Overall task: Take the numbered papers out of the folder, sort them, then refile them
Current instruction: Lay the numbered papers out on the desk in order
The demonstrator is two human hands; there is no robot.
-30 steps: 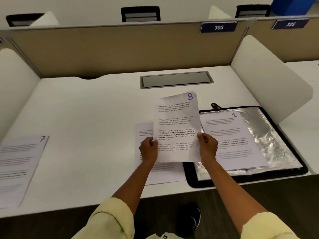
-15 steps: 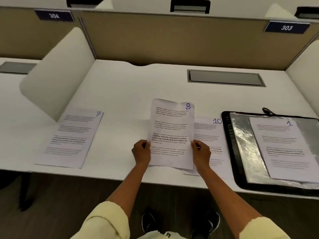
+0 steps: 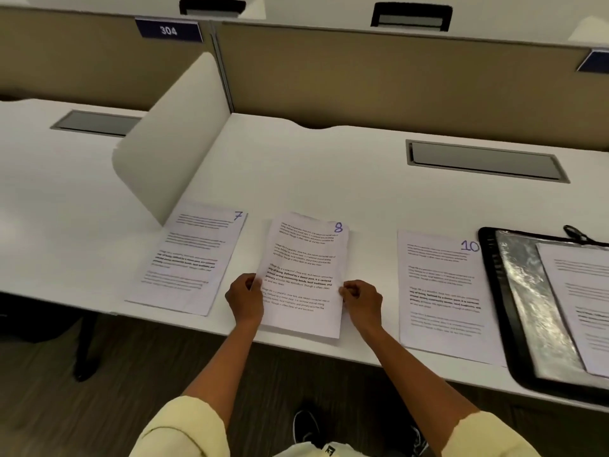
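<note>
Sleeves: pale yellow, bottom edge of frame, both forearms reaching up toward centre.
Left hand [image 3: 245, 300]: fingers curled, pinching the left edge of sheet 8 [image 3: 304, 275] near its lower half.
Right hand [image 3: 362, 301]: curled the same way, pinching the sheet's right edge — thumb side on top.
Sheet 8: centre of frame, printed text w/ a handwritten purple 8 top right; lying on or just above the desk [image 3: 313, 166], can't tell which (its near edge overhangs the desk front slightly).
Sheet 7 [image 3: 191, 258]: flat on desk left of centre, apart from sheet 8, tilted a bit.
Sheet 10 [image 3: 441, 291]: flat, right of centre, just beside the folder.
Folder [image 3: 501, 301]: black-rimmed, open at right edge of frame, shiny clear sleeve inside w/ another printed sheet [image 3: 583, 298] on it — its number is out of frame.
Divider [image 3: 178, 140]: white curved panel, upper left, its near corner just beside sheet 7.
Cable tray lid [image 3: 484, 161]: grey, recessed, upper right.
Label 304 [image 3: 168, 30]: blue plate on the back partition, top left.
</note>
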